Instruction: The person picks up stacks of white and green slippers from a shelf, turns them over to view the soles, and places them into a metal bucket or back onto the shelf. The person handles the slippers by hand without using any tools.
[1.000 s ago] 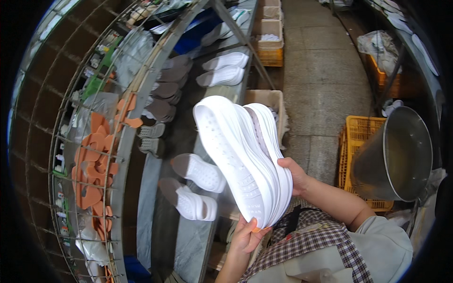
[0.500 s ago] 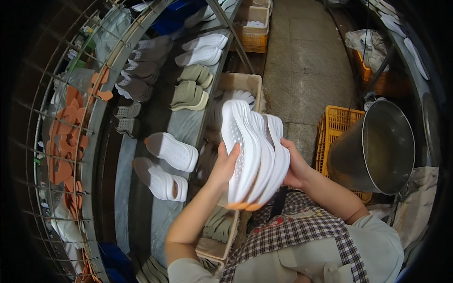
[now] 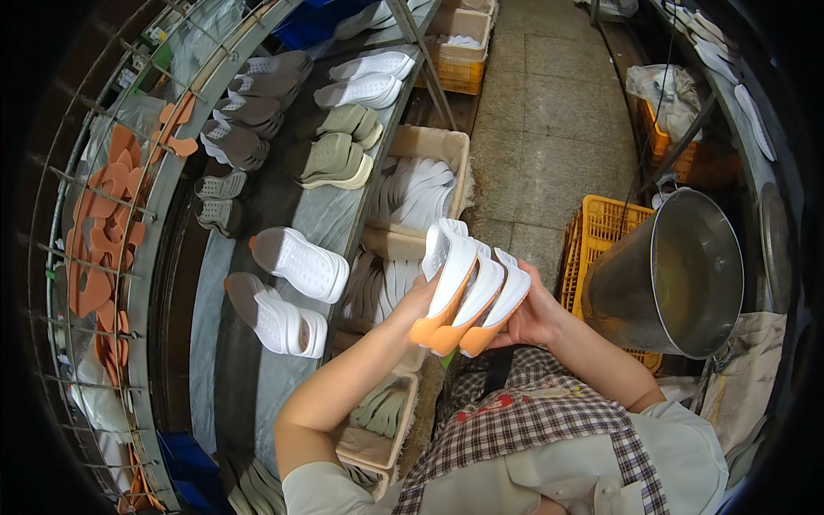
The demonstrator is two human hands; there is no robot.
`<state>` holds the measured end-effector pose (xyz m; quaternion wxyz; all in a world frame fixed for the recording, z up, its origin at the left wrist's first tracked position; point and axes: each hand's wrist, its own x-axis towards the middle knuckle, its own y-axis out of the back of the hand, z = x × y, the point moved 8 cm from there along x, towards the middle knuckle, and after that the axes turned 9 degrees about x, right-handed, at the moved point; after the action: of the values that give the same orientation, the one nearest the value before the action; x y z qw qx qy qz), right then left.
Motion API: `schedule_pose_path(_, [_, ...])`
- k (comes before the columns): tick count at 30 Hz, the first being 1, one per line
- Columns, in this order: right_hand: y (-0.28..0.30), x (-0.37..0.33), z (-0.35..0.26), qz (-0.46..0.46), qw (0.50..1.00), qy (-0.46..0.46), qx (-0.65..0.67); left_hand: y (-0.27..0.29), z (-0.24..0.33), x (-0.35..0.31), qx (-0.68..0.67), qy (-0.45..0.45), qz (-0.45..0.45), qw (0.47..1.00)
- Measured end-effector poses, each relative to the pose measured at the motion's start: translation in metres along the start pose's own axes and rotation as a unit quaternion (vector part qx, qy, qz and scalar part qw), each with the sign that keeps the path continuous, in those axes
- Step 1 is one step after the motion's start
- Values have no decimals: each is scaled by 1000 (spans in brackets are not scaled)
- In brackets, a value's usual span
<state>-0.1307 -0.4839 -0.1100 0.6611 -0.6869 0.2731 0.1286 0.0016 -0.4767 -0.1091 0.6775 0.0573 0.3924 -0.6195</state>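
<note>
In front of my apron I hold a stack of several white shoe soles [image 3: 487, 290] with orange ends, which point down toward me. My left hand [image 3: 419, 302] grips the stack's left side, its fingers partly hidden behind the soles. My right hand [image 3: 534, 313] closes on the right side. Left of my hands, on the shelf, lie white soles with grey-brown ends, one pair [image 3: 302, 264] above a stacked pair [image 3: 275, 319]. Farther up the shelf are olive-green soles [image 3: 333, 160].
Bins of white soles [image 3: 421, 190] and green soles [image 3: 382, 403] stand below the shelf [image 3: 316, 225]. A wire rack with orange cut pieces [image 3: 107, 223] lines the far left. At right, a metal bucket [image 3: 618, 279] tilts beside a yellow crate [image 3: 601, 225].
The stack has tipped: its far ends dropped away and its orange ends rose toward me. My hands turned with it and stayed on it. The whole view has shifted slightly.
</note>
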Motion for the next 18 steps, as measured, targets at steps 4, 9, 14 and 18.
schedule_pose_path(4, [4, 0, 3, 12, 1000, -4, -11, 10, -7, 7, 45, 9, 46, 998])
schedule_pose_path(9, [10, 6, 8, 11, 1000, -23, -5, 12, -12, 10, 59, 9, 55, 997])
schedule_pose_path(14, [14, 11, 11, 6, 1000, -27, -2, 13, -15, 8, 38, 14, 51, 998])
schedule_pose_path(18, [15, 12, 12, 8, 1000, -30, -4, 17, -17, 9, 31, 17, 60, 998])
